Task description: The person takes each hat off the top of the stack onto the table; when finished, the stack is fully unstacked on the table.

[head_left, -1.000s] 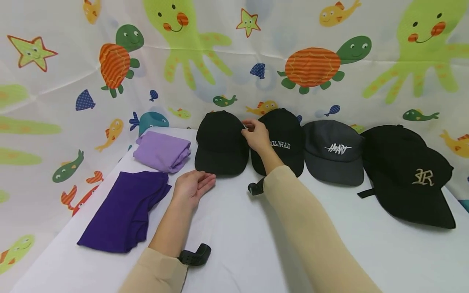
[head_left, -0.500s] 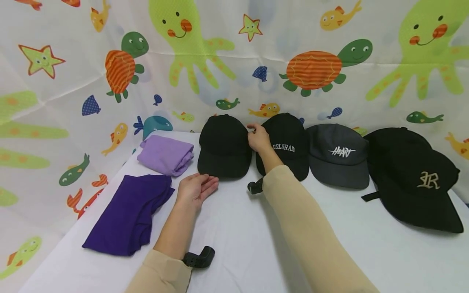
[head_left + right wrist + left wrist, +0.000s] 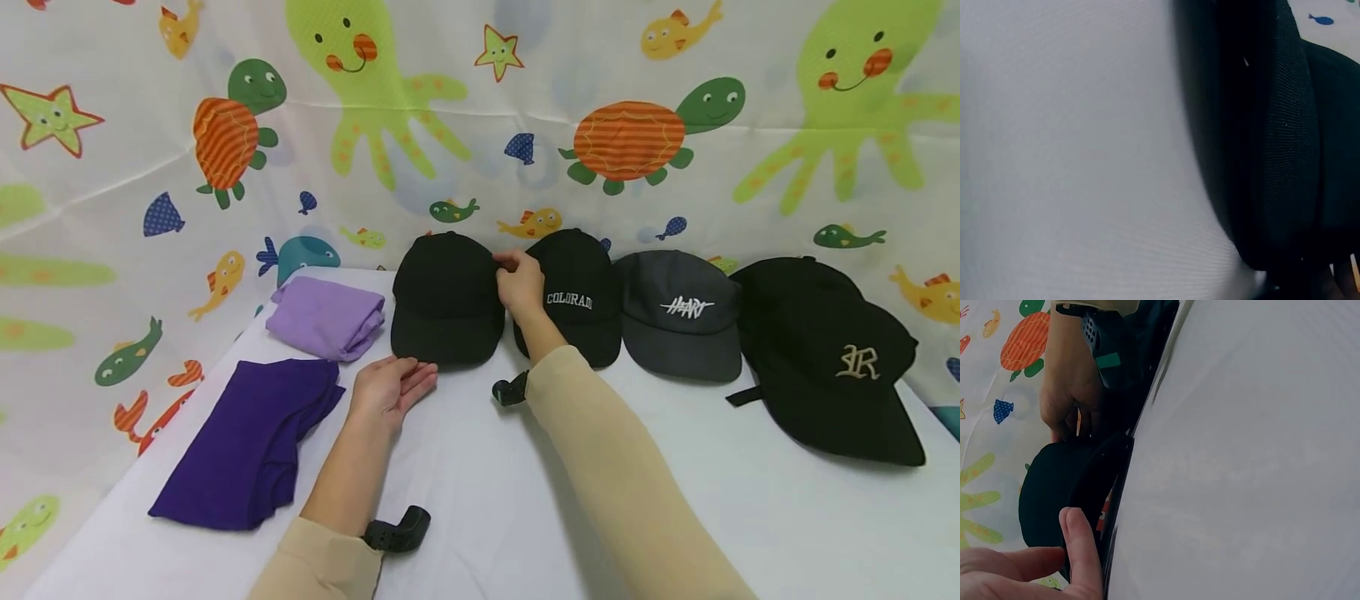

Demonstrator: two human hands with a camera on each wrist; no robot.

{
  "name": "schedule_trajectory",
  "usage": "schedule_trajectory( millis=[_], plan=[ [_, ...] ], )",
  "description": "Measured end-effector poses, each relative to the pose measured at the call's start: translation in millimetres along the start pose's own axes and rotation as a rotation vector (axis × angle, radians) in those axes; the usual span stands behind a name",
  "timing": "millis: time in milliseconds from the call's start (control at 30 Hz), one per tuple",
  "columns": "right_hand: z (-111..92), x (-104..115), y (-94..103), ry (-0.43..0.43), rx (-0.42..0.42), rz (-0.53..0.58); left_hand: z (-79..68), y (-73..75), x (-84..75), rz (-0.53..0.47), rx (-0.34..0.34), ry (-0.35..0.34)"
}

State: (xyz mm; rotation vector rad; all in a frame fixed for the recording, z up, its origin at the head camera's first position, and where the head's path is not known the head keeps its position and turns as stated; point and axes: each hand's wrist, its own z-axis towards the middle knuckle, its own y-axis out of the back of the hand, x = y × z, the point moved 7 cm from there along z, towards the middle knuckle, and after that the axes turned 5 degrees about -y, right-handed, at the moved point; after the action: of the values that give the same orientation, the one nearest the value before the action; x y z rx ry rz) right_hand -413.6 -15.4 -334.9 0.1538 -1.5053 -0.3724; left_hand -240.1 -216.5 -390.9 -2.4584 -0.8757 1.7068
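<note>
A plain black cap [image 3: 448, 292] stands on the white table at the left end of a row of caps, its brim toward me. At the brim's front left edge, my left hand [image 3: 390, 390] pinches it between thumb and fingers. My right hand [image 3: 521, 285] grips the right side of its crown by the fingertips, in front of the neighbouring COLORADO cap [image 3: 577, 325]. In the left wrist view, both the left fingers [image 3: 1083, 550] and the right hand [image 3: 1075, 403] meet the cap. The right wrist view shows mostly dark cap fabric, with fingers barely visible in the lower corner.
Rightward stand a dark grey HEART cap [image 3: 678, 321] and a black cap with an R emblem [image 3: 832, 367]. Folded lilac cloth [image 3: 322, 317] and dark purple cloth [image 3: 243, 442] lie left on the white table [image 3: 480, 500]. A sea-animal curtain [image 3: 525, 50] hangs behind.
The head view shifts slightly. Both hands stay at the plain black cap, and the right fingertips come closer against its side. The other caps and the cloths keep their places.
</note>
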Motion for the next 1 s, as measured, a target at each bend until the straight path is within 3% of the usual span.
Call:
schedule_trajectory(
  millis=[400,1000],
  plan=[
    [-0.3,7.7,7.8,0.035,0.023,0.078,-4.6,-1.4,-3.2,0.013,0.011,-0.001],
    [-14.0,21.2,23.7,0.111,0.017,0.110,-10.2,-7.4,-1.9,-0.036,0.031,-0.006]
  ],
)
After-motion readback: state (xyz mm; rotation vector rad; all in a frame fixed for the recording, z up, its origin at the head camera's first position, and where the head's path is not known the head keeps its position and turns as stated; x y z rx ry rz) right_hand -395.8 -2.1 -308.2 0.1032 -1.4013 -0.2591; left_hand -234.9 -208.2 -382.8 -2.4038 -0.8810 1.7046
